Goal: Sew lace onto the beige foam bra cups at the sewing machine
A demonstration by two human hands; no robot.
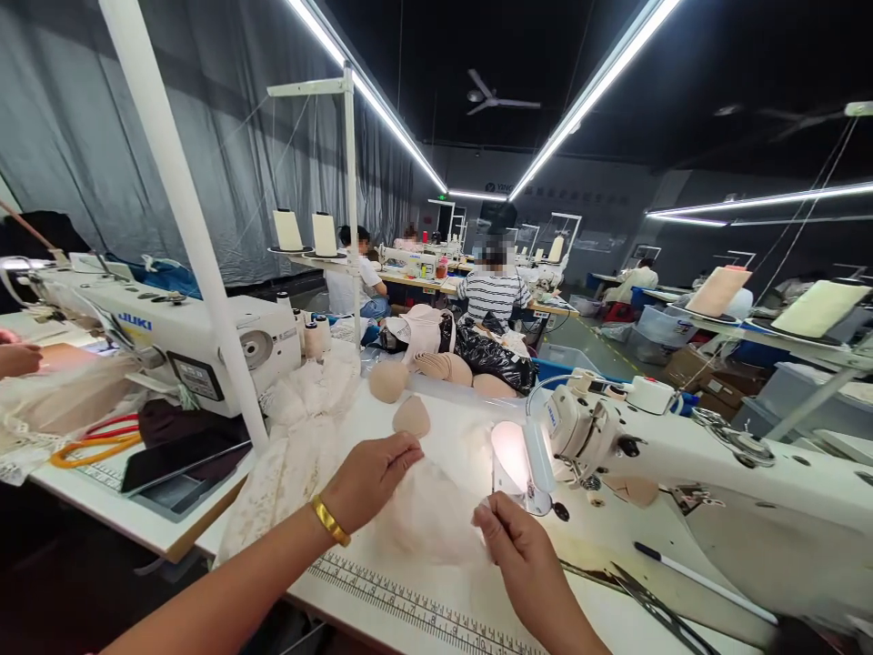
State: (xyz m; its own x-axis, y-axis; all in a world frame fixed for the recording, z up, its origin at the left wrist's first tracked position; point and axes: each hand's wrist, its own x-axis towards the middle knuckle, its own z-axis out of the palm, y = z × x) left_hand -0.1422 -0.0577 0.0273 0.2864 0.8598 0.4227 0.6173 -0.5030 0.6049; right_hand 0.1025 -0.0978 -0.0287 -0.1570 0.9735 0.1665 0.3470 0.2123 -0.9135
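Note:
Between my two hands a thin, sheer pale fabric piece [433, 509] is held out above the white sewing table. My left hand [372, 478], with a gold bracelet [330, 521] at the wrist, pinches its upper left edge. At the lower right edge my right hand [515, 537] grips it between thumb and fingers. Just beyond my left hand lie a beige bra cup [412, 417] and another cup [388, 380]. A pale cup-shaped piece [510, 450] rests under the lamp by the sewing machine [579, 437], to the right of the fabric.
Scissors [655, 605] and a pen [702, 582] lie at the right. A ruler strip [409, 600] runs along the table's front edge. Lace fabric [293, 464] is heaped at left, beside another sewing machine [170, 337]. Co-workers [495, 291] sit further back.

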